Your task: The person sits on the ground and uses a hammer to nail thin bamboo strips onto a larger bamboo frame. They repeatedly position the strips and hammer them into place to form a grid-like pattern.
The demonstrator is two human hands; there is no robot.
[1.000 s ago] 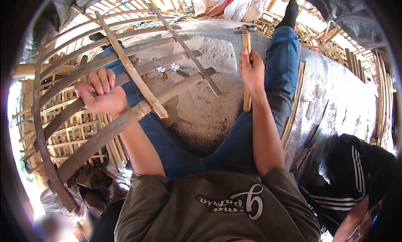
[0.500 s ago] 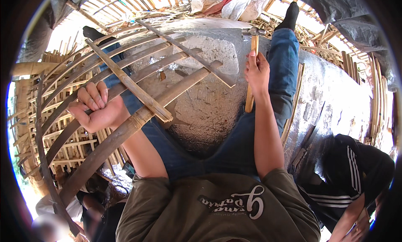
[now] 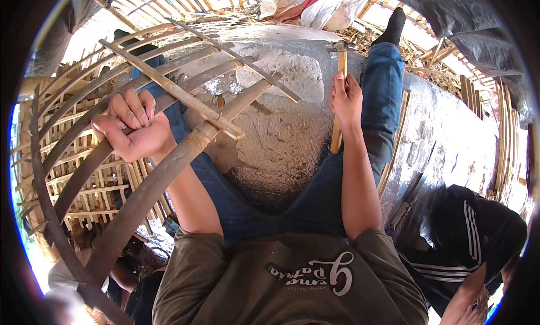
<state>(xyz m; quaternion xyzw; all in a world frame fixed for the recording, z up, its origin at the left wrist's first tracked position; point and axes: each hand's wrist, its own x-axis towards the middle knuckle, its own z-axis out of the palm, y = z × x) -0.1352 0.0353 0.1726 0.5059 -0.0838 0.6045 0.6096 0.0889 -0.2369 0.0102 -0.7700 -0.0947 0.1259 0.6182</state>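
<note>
The person is sitting astride a big silvery foil-covered dome (image 3: 450, 150), legs in blue trousers running along its top, which is putting both hands within reach of the bamboo work. The left hand (image 3: 132, 128) is clenching around a curved dark bamboo strip (image 3: 140, 195), apparently bracing the frame so it is not springing away. That strip is arching from the lower left up toward the middle, where a pale straight bamboo slat (image 3: 174, 88) is crossing over it; further curved strips are fanning out toward the dome's left edge. The right hand (image 3: 347, 100) is gripping the wooden handle of a hammer (image 3: 340, 72), its metal head pointing up and away from the body, held clear of the crossing. At the lower right another person in a dark striped jacket (image 3: 472, 235) is crouching beside the dome.
</note>
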